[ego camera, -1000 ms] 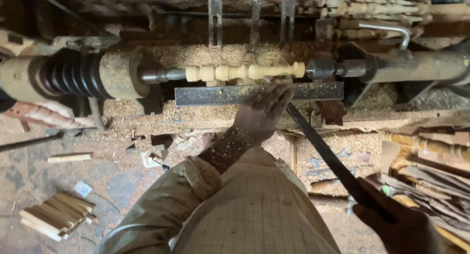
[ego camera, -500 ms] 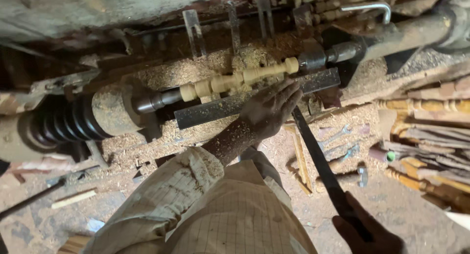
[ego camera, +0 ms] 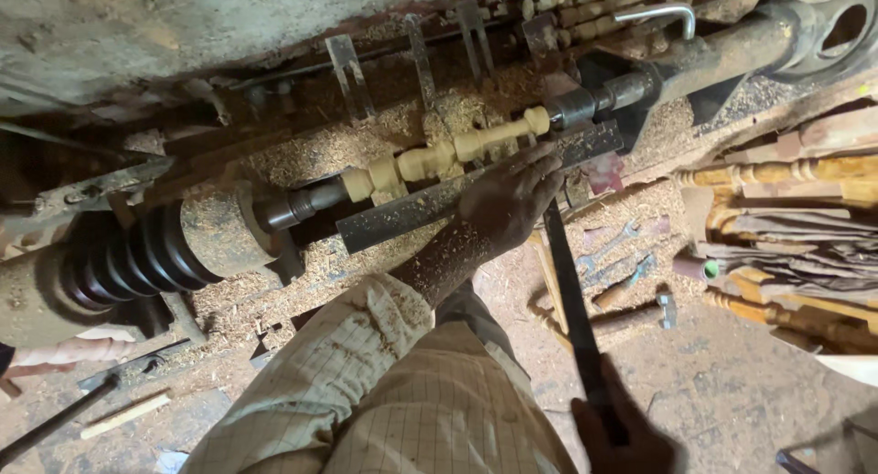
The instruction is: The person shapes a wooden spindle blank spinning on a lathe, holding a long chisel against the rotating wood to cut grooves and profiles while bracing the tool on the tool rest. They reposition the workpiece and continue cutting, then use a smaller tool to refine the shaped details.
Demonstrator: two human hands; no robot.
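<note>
Workpiece: a pale, turned wooden spindle point(ego camera: 448, 154) with beads and coves is mounted between the lathe centres, centre of the frame.
Tool: a long, dark, flat steel chisel point(ego camera: 572, 309) is laid across the grey steel tool rest point(ego camera: 402, 213), its tip hidden under the fingers.
Left hand point(ego camera: 512, 200): closed down over the chisel blade and pressed on the rest, dusted with sawdust.
Right hand point(ego camera: 622, 433): clamped round the chisel's handle end, lower right of the frame.
Handling: the spindle is judged light, stiff and brittle at its thin necks; the chisel is judged rigid and best held at both ends.
Surface: the lathe bed point(ego camera: 302, 154) is covered in sawdust.
Surroundings: a black ribbed pulley point(ego camera: 128, 259) at left; finished turned spindles point(ego camera: 777, 172) stacked at right; spanners point(ego camera: 622, 245) on the floor.
</note>
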